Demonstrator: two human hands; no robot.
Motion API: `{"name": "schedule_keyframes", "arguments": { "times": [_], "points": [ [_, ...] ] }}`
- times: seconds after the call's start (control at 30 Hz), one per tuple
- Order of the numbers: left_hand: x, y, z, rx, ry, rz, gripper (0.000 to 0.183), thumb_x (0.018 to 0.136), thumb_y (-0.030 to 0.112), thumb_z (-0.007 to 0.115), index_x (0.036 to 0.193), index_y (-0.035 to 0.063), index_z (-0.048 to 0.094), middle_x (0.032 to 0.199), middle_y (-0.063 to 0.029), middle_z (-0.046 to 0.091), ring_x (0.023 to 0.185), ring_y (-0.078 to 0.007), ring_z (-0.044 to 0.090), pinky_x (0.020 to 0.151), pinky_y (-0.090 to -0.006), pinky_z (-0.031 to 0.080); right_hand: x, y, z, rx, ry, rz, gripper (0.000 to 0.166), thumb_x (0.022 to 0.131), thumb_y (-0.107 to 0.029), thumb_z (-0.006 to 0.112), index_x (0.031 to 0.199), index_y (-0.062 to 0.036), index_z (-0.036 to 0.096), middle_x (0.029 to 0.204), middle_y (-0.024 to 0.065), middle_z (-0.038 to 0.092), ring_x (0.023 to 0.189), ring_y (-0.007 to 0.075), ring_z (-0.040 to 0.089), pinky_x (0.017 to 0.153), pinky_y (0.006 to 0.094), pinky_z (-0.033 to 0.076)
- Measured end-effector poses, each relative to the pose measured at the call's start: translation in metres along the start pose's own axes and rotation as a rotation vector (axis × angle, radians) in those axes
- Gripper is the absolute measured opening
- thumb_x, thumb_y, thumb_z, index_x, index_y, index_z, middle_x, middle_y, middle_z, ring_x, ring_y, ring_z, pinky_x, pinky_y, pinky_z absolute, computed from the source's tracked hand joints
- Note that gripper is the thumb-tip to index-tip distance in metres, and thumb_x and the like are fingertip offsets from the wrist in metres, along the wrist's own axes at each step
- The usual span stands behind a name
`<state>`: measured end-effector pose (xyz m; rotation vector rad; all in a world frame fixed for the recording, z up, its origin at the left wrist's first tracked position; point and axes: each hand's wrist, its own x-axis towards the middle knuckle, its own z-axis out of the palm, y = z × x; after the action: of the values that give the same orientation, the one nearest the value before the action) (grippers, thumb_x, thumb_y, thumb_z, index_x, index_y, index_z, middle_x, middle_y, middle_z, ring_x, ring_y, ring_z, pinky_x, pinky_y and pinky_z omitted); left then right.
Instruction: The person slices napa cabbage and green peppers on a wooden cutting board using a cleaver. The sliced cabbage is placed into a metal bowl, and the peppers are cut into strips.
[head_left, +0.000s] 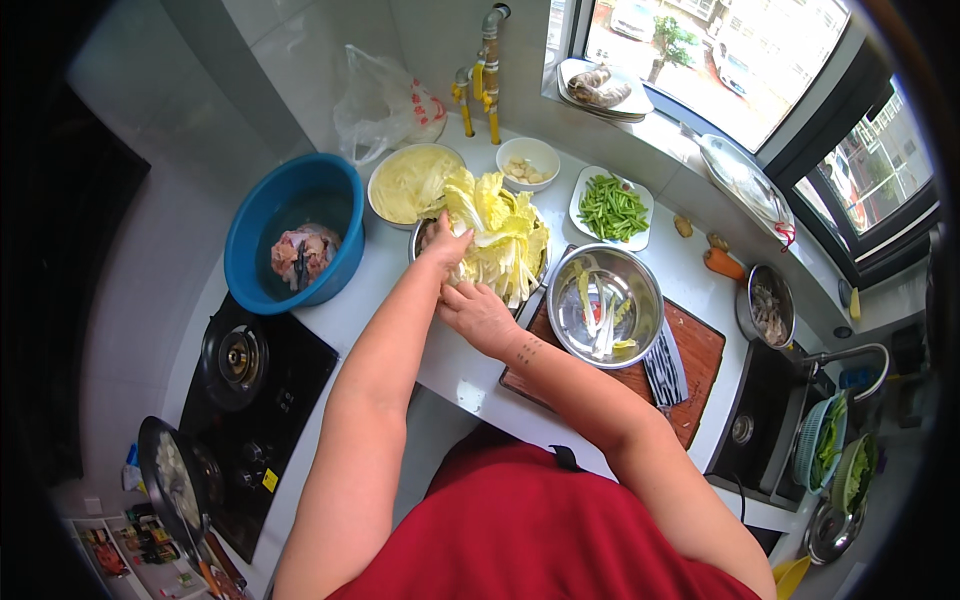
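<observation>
Torn napa cabbage leaves (499, 229) are heaped in a metal bowl (414, 241) in front of me. My left hand (447, 244) is at the heap's left side, its fingers partly hidden among the leaves and the bowl's edge. Just below it, my right hand (476, 315) reaches to the near left edge of the bowl; its fingertips are partly out of sight. Whether either hand grips anything is not clear. To the right, a steel bowl (606, 306) holds a few cabbage pieces. It stands on a wooden cutting board (701, 352), beside a patterned knife (666, 367).
Around the heap stand a bowl of pale shreds (412, 184), garlic cloves in a white bowl (527, 163), a plate of cut green stems (613, 208) and a blue basin with raw meat (295, 234). A gas stove (259, 405) is left, a sink (750, 427) right.
</observation>
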<state>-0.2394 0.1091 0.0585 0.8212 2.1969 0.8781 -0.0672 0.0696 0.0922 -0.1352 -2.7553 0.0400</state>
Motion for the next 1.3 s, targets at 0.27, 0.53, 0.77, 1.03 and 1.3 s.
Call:
{"name": "schedule_keyframes", "arguments": {
  "times": [0.27,0.53,0.77,1.03,1.3],
  "points": [
    [-0.026,0.012,-0.030,-0.808,-0.263,-0.033,0.074,0.092,0.029,0.062,0.150,0.0065,0.020,0.149,-0.0158,0.026,0.133,-0.0288,0.036,0.106,-0.0394,0.036,-0.015,0.030,-0.008,0.034,-0.114,0.100,0.013,0.079,-0.015,0.056,0.090,-0.0152,0.064,0.091,-0.0006,0.055,0.095,0.0183,0.050,0.080,0.0326,0.040],
    [-0.066,-0.027,-0.012,-0.184,0.215,0.396,0.046,0.091,0.008,0.044,0.136,0.0002,0.043,0.142,-0.0218,0.040,0.135,-0.0353,0.034,0.112,-0.0426,0.027,-0.010,0.033,-0.022,0.063,-0.109,0.194,0.010,0.077,-0.014,0.059,0.084,-0.0150,0.066,0.086,-0.0015,0.061,0.094,0.0178,0.053,0.084,0.0365,0.038],
    [-0.089,-0.028,0.020,-0.057,0.536,0.522,0.049,0.087,0.001,0.048,0.136,0.0011,0.041,0.145,-0.0249,0.032,0.135,-0.0410,0.029,0.113,-0.0456,0.024,-0.010,0.041,-0.049,0.383,0.329,0.353,0.006,0.081,-0.010,0.064,0.087,-0.0086,0.064,0.087,0.0061,0.062,0.088,0.0285,0.057,0.077,0.0394,0.044],
    [-0.060,-0.016,0.028,-0.438,0.371,0.215,0.052,0.089,0.009,0.052,0.137,-0.0015,0.037,0.143,-0.0228,0.033,0.133,-0.0367,0.033,0.112,-0.0419,0.027,-0.011,0.074,-0.039,0.145,0.364,0.532,0.026,0.079,-0.003,0.060,0.104,-0.0058,0.062,0.107,0.0111,0.060,0.100,0.0306,0.055,0.088,0.0405,0.044],
    [-0.066,-0.009,-0.031,-0.782,0.016,0.090,0.048,0.093,0.007,0.049,0.139,0.0003,0.040,0.132,-0.0182,0.050,0.117,-0.0255,0.054,0.095,-0.0343,0.046,-0.029,0.024,-0.046,0.205,-0.116,0.130,0.025,0.079,-0.010,0.062,0.104,-0.0097,0.059,0.100,0.0060,0.055,0.100,0.0251,0.052,0.086,0.0374,0.041]
  ]
}}
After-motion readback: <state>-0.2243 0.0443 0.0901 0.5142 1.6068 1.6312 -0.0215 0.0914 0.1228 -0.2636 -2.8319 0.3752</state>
